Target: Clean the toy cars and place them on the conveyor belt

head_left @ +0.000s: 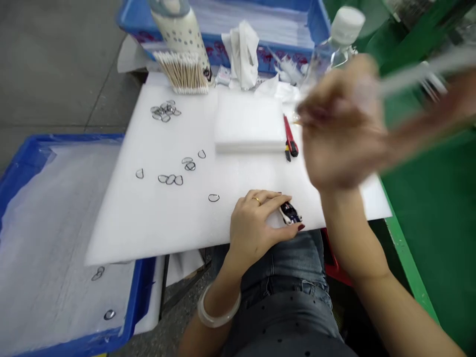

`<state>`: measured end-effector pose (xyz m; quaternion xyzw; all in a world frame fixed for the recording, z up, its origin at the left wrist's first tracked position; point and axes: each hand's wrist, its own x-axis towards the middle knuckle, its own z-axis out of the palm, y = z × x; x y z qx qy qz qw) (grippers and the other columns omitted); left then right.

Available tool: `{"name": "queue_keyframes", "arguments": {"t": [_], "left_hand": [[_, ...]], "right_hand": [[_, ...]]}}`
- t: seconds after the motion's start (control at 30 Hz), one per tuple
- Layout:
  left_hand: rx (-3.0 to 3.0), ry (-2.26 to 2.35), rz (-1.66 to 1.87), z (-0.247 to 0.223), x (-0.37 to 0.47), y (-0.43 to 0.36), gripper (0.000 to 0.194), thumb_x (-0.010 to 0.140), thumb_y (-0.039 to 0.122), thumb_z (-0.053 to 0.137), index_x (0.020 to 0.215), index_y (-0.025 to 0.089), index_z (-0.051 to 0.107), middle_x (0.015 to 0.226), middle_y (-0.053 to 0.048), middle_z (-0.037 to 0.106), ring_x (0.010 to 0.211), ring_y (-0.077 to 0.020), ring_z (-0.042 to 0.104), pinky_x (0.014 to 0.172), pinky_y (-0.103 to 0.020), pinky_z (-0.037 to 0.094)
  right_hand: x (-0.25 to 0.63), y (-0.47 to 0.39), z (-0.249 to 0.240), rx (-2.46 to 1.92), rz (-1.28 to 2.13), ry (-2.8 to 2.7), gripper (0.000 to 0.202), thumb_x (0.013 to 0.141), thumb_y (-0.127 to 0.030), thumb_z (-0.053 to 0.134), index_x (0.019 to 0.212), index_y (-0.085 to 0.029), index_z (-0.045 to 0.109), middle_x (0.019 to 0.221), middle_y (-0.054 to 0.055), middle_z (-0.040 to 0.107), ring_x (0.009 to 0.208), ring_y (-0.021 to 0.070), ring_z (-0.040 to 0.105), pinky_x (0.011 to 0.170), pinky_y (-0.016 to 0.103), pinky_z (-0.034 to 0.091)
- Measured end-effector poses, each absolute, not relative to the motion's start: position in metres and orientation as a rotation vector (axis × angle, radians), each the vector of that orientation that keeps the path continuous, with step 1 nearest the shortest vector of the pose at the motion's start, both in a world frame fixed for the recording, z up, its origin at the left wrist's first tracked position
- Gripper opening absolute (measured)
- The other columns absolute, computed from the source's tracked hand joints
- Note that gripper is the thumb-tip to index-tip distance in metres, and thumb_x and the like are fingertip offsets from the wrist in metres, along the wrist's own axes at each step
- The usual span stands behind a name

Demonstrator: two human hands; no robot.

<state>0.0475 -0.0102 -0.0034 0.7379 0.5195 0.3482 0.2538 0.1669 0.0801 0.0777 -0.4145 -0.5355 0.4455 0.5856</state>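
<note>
My left hand [256, 223] rests at the near edge of the white board [148, 218]. Its thumb and fingers close around a small toy car [290, 213] in white, dark blue and black. My right hand [338, 129] is raised above the right side of the board, smeared by motion. Its fingers look pinched together, but what they hold cannot be made out. A pale blurred strip [427, 72] runs right from that hand. Several thin dark wire-like rings [170, 179] lie on the board left of my left hand.
A white foam block [249, 121] sits mid-board, beside a red cutter knife [290, 136]. Cotton swabs [184, 73], tissue [243, 54] and a clear bottle [347, 25] stand behind. Blue trays [134, 297] are at left and back. A green surface [439, 208] lies right.
</note>
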Motion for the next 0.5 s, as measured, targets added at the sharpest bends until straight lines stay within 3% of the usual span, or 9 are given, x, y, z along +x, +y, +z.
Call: {"name": "queue_keyframes", "arguments": {"t": [0.07,0.17,0.27,0.4,0.5], "left_hand": [[2.081,1.370,0.931,-0.006,0.044,-0.012,0.050,0.063,0.039,0.087,0.109,0.028,0.072,0.110,-0.002,0.071,0.103,-0.0266,0.063,0.086,-0.044,0.049],[2.152,1.326,0.908,-0.008,0.039,-0.012,0.052,0.062,0.033,0.087,0.112,0.028,0.069,0.114,-0.002,0.069,0.104,-0.0267,0.062,0.086,-0.044,0.050],[2.177,1.316,0.912,-0.010,0.038,-0.013,0.055,0.063,0.027,0.085,0.115,0.027,0.066,0.115,-0.003,0.069,0.105,-0.0268,0.062,0.087,-0.044,0.052],[2.226,1.459,0.968,-0.015,0.043,-0.014,0.052,0.070,0.021,0.077,0.120,0.024,0.063,0.126,-0.004,0.066,0.112,-0.0280,0.060,0.090,-0.044,0.052],[2.270,1.574,0.955,-0.019,0.046,-0.014,0.051,0.076,0.021,0.071,0.126,0.025,0.060,0.132,-0.005,0.063,0.114,-0.0290,0.060,0.090,-0.044,0.052]], "right_hand": [[0.151,0.123,0.065,-0.887,0.953,-1.271,0.061,0.099,-0.063,0.010,0.063,-0.023,0.039,0.071,0.003,0.045,0.071,0.0170,0.051,0.072,0.033,0.048],[0.149,0.162,0.048,-0.944,1.122,-1.429,0.056,0.089,-0.072,0.035,0.073,-0.022,0.054,0.086,0.006,0.061,0.086,0.0199,0.058,0.079,0.034,0.048],[0.180,0.153,0.043,-0.930,0.876,-1.421,0.044,0.084,-0.065,0.049,0.091,-0.023,0.059,0.102,0.004,0.065,0.099,0.0196,0.059,0.086,0.033,0.047],[0.240,0.115,0.039,-1.359,0.420,-1.571,0.026,0.083,-0.046,0.058,0.077,-0.021,0.056,0.075,0.002,0.061,0.072,0.0174,0.056,0.070,0.031,0.042],[0.267,0.098,0.026,-1.703,0.220,-1.812,0.017,0.078,-0.033,0.064,0.070,-0.020,0.057,0.072,0.004,0.061,0.073,0.0213,0.055,0.070,0.033,0.037]]}}
